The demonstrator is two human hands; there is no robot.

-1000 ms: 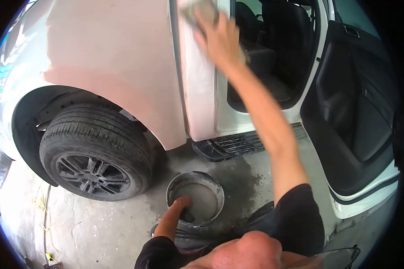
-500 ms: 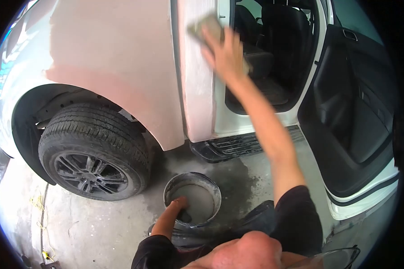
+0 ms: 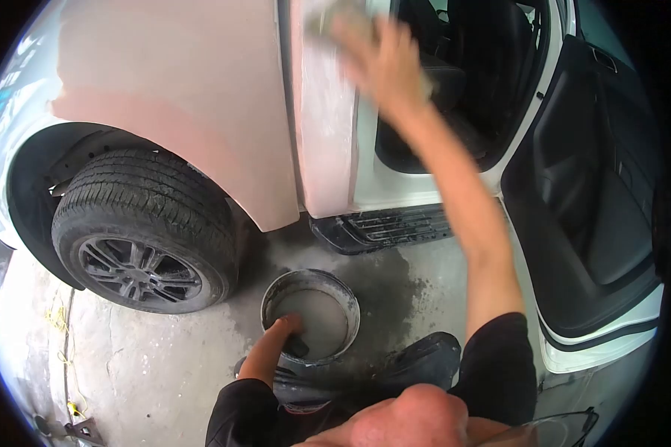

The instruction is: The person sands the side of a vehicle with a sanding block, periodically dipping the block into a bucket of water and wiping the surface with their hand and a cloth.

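Up at the pillar beside the door opening, my right hand (image 3: 392,68) presses a greyish-green sanding block (image 3: 341,21) against the pink and white filled panel (image 3: 328,127); both are smeared by motion. My left hand (image 3: 289,324) reaches down into a round bucket (image 3: 354,313) of cloudy grey water (image 3: 322,316). A dark, wet-looking lump (image 3: 298,345) shows right under its fingers, which are curled and partly hidden; I cannot tell what the lump is.
A wide pinkish-grey bodywork panel (image 3: 171,67) curves over the black wheel (image 3: 142,231) on the left. A ribbed black side step (image 3: 395,227) runs below the sill. At right the vehicle door (image 3: 596,186) stands wide. Wet patches darken the concrete floor (image 3: 164,365) around the bucket.
The view has shifted a little, so vehicle and bucket sit slightly higher and left. My right hand with the block remains on the pillar, slightly higher in view; my left stays in the bucket.
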